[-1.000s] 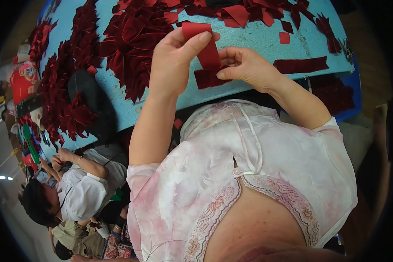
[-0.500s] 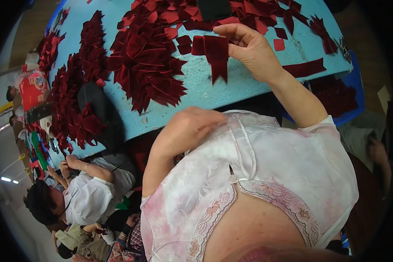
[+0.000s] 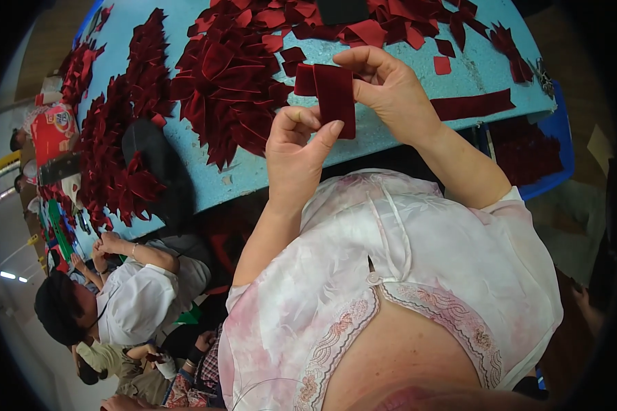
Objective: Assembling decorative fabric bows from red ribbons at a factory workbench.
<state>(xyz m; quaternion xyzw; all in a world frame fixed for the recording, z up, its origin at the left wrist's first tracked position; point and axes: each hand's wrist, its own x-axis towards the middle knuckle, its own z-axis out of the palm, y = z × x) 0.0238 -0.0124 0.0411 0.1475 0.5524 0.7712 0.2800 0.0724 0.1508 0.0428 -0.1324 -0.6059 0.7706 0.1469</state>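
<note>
strip [image 3: 334,96] between both grips, above bench [image 3: 253,175] | bow heap [image 3: 230,82] left of grips | flat strip [image 3: 472,106] right | co-worker [image 3: 127,294] lower left

My one view sits on the head — a close fisheye facing down over the chest toward the counter [image 3: 418,147].

A small craft or garment workshop is shown, where pieces are made by hand. A long light-blue bench [image 3: 418,147] is covered with heaps of cut dark-red velvet pieces [image 3: 230,75] and finished bows [image 3: 120,181], laid out in rows along its length. A loose strip of the same velvet [image 3: 469,106] is seen near the bench edge. A second worker in a white top [image 3: 140,301] is seated at the same bench, bent over similar red pieces.
</note>
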